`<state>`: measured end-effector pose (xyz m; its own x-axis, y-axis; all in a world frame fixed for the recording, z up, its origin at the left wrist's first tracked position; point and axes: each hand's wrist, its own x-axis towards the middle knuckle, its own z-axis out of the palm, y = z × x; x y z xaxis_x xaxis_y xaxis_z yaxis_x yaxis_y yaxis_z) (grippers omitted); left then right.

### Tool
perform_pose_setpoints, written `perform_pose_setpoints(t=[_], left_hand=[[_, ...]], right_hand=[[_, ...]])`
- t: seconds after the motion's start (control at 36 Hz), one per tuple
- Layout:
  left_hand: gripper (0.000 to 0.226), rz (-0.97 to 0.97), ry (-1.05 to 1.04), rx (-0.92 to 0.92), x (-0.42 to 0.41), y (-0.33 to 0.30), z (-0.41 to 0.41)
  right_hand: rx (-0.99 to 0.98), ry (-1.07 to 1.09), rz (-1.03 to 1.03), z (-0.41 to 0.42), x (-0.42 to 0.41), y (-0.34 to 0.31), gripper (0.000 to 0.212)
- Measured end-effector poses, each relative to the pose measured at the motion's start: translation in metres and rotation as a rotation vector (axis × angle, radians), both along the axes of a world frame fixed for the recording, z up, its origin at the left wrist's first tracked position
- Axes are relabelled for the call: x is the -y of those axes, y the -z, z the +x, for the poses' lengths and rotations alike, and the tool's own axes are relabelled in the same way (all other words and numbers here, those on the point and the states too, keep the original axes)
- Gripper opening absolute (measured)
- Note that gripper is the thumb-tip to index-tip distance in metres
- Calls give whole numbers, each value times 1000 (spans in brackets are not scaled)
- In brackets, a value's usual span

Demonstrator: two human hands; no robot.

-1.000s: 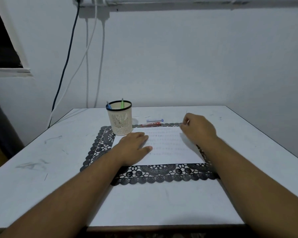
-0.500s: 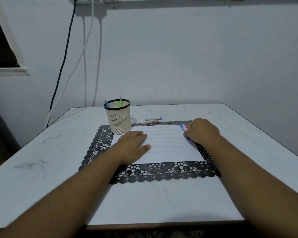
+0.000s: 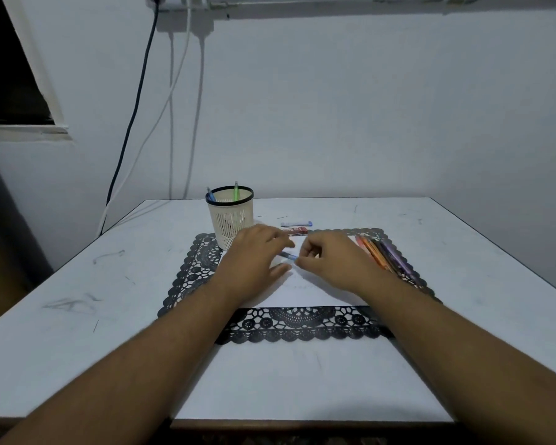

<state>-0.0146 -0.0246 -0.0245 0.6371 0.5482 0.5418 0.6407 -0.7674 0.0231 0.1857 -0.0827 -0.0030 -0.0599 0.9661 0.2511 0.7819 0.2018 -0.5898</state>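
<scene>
Blue pen [image 3: 289,255] hovers just above the middle of the paper sheet [image 3: 302,295], pinched at one end by the right hand [image 3: 331,263]. The left hand [image 3: 254,261] brackets its other end between fingers and thumb; whether it grips, I can't tell. Coloured pens [image 3: 382,255] lie along the sheet's right edge, a pen cup [image 3: 230,220] at its far left corner.

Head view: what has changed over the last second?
The right hand moved left from the right edge of the paper to its middle, pinching a blue pen. The left hand lifted off the paper to the pen's other end; grip blurred. Coloured pens now show on the mat. Pen cup stayed.
</scene>
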Motion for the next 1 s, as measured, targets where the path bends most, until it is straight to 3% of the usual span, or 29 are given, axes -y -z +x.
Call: perform_pose_setpoints(t=[0.08,0.19,0.36,1.0], left_hand=[[17,32,1,-14,1,-2,1],[18,-59,-60,12,2,-4,-3],[16,-218,-62,129,-5,1,-12],[10,-319,-52,57,-11,8,-14]], right_hand=[[-63,-45,12,-3,-1,6,12],[-115,-37,-12,7,-6,9,7],[-273,34,-29,28,-10,10,15],[-97,22,-108,15,-12,21,9]])
